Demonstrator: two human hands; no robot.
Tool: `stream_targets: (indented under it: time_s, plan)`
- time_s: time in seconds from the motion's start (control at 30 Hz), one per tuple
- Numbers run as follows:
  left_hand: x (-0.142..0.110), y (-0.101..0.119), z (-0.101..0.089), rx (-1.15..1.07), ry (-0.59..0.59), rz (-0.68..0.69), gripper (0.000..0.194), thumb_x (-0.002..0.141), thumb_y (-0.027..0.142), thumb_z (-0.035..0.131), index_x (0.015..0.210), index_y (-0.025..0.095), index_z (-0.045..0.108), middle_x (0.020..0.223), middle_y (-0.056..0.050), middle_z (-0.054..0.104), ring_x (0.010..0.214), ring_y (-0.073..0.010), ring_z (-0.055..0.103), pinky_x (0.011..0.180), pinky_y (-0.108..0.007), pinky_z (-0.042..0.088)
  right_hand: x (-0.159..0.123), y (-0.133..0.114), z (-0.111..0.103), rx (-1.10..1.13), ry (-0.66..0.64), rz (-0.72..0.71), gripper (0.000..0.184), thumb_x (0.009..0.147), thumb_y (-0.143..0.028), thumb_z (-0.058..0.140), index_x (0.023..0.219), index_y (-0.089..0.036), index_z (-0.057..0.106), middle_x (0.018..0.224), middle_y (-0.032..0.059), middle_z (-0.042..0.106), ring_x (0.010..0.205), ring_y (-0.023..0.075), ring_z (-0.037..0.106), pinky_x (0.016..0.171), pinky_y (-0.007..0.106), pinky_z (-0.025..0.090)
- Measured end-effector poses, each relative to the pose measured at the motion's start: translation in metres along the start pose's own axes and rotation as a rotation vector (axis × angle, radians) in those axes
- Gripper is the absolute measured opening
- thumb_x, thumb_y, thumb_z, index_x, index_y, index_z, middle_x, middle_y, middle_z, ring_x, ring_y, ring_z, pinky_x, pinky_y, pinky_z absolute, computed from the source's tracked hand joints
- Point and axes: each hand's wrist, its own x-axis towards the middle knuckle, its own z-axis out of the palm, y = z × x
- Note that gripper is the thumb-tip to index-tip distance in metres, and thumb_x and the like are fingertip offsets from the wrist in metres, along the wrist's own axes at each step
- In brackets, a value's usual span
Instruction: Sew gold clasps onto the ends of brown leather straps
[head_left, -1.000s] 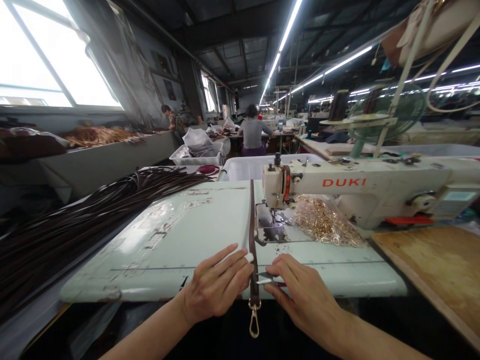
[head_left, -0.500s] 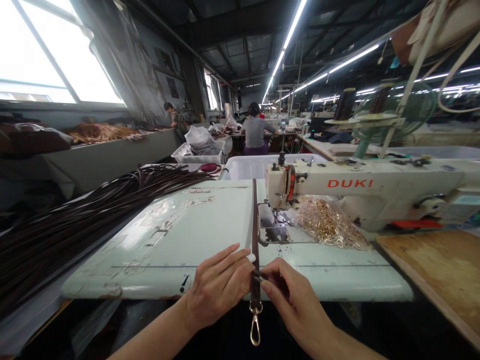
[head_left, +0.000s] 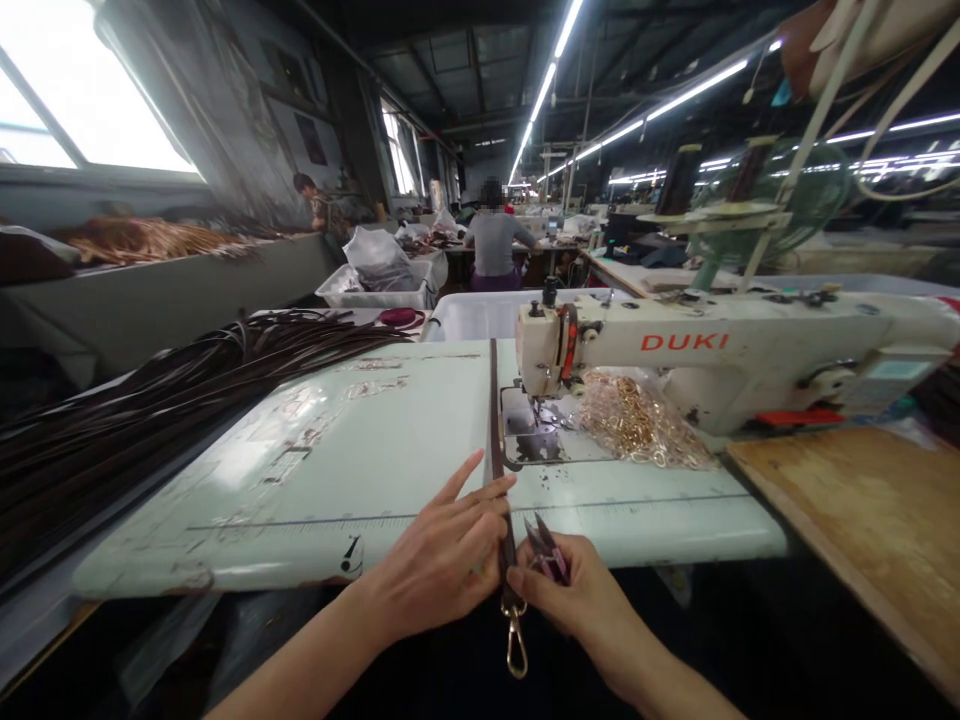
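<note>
A narrow dark brown leather strap (head_left: pixel 495 430) runs from the far edge of the sewing table towards me. A gold snap hook (head_left: pixel 516 645) hangs from its near end, below the table's front edge. My left hand (head_left: pixel 450 550) grips the strap from the left, some fingers stretched across it and the thumb side partly hidden. Thread snips (head_left: pixel 547 550) with dark pointed blades sit in my right hand (head_left: pixel 577 590), blades pointing up and away. My right thumb touches the strap just above the hook.
A DUKI sewing machine (head_left: pixel 675 340) stands right of the strap, a bag of gold hooks (head_left: pixel 637 420) beside its needle. Many dark straps (head_left: pixel 150 400) are heaped at left. A wooden board (head_left: pixel 847 500) lies at right. A person (head_left: pixel 495 245) sits beyond a white bin (head_left: pixel 465 315).
The snips in my right hand have swung upright, their blades now showing beside the strap. My left fingers have spread somewhat. The whole view has shifted slightly.
</note>
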Motion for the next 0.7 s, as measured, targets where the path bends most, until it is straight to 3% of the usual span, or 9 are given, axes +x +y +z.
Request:
stream_targets:
  time_s: [0.07,0.13,0.2,0.27,0.37,0.4,0.53,0.57,0.7]
  plan:
    - [-0.002,0.002,-0.004,-0.16,-0.127,-0.18,0.02,0.079,0.009,0.051,0.097,0.019,0.05,0.095,-0.003,0.064,0.108,-0.0209,0.058,0.106,-0.042,0.036,-0.004,-0.003,-0.005,-0.009,-0.028,0.053,0.028,0.081,-0.04,0.063,0.074,-0.017,0.049,0.054,-0.0068,0.046,0.039,0.0046,0.026,0.04,0.02,0.019]
    - [-0.003,0.006,-0.011,-0.285,-0.242,-0.379,0.031,0.084,0.02,0.054,0.114,0.022,0.049,0.105,-0.003,0.061,0.105,-0.02,0.058,0.096,-0.034,0.044,-0.008,-0.008,-0.011,-0.076,-0.049,0.032,0.023,0.085,-0.037,0.057,0.077,-0.017,0.05,0.057,-0.0035,0.056,0.041,0.0061,0.035,0.041,0.02,0.025]
    - [-0.004,0.013,-0.015,-0.4,-0.314,-0.519,0.032,0.093,0.032,0.045,0.125,0.025,0.047,0.107,-0.004,0.06,0.098,-0.0189,0.057,0.09,-0.031,0.045,-0.011,-0.015,-0.019,-0.229,-0.049,-0.06,0.019,0.088,-0.033,0.055,0.08,-0.016,0.053,0.061,-0.0019,0.06,0.05,0.0087,0.045,0.048,0.02,0.033]
    - [-0.002,0.02,-0.016,-0.539,-0.327,-0.594,0.034,0.1,0.036,0.029,0.116,0.022,0.055,0.092,-0.003,0.061,0.087,-0.0175,0.058,0.085,-0.03,0.045,-0.011,-0.023,-0.025,-0.406,-0.057,-0.157,0.018,0.09,-0.031,0.052,0.082,-0.017,0.058,0.064,-0.0019,0.06,0.058,0.0107,0.051,0.054,0.021,0.037]
    - [0.0,0.028,-0.011,-0.78,-0.293,-0.66,0.04,0.1,0.039,0.027,0.091,0.018,0.06,0.074,-0.001,0.056,0.07,-0.0152,0.057,0.073,-0.027,0.045,-0.01,-0.033,-0.034,-0.548,-0.03,-0.257,0.025,0.095,-0.035,0.046,0.085,-0.018,0.062,0.069,-0.0013,0.062,0.062,0.0125,0.056,0.057,0.022,0.041]
    - [0.0,0.03,-0.008,-0.84,-0.266,-0.689,0.038,0.1,0.04,0.029,0.087,0.018,0.058,0.074,-0.001,0.055,0.068,-0.0146,0.056,0.07,-0.027,0.045,-0.01,-0.036,-0.037,-0.589,0.045,-0.294,0.027,0.096,-0.037,0.044,0.087,-0.019,0.063,0.071,-0.0007,0.062,0.065,0.0135,0.057,0.059,0.023,0.042]
    - [-0.003,0.037,0.008,-0.884,-0.059,-0.821,0.034,0.099,0.044,0.034,0.08,0.018,0.048,0.068,0.002,0.046,0.06,-0.0112,0.047,0.06,-0.024,0.039,-0.02,-0.039,-0.042,-0.855,0.547,-0.522,0.029,0.098,-0.036,0.038,0.108,-0.021,0.061,0.093,0.0053,0.064,0.086,0.0194,0.06,0.075,0.03,0.045]
    - [-0.004,0.039,0.011,-0.889,-0.013,-0.844,0.034,0.099,0.045,0.034,0.081,0.019,0.047,0.066,0.003,0.042,0.058,-0.0105,0.042,0.056,-0.023,0.037,-0.025,-0.037,-0.042,-0.906,0.608,-0.574,0.03,0.098,-0.034,0.036,0.113,-0.022,0.058,0.096,0.0063,0.063,0.088,0.0198,0.059,0.076,0.031,0.045]
    - [-0.004,0.047,0.021,-0.915,0.078,-0.865,0.034,0.099,0.046,0.032,0.084,0.019,0.046,0.068,0.004,0.036,0.057,-0.0098,0.036,0.052,-0.022,0.034,-0.036,-0.017,-0.03,-0.988,0.546,-0.659,0.02,0.098,-0.031,0.037,0.106,-0.021,0.052,0.082,0.0034,0.058,0.071,0.0168,0.059,0.06,0.027,0.045]
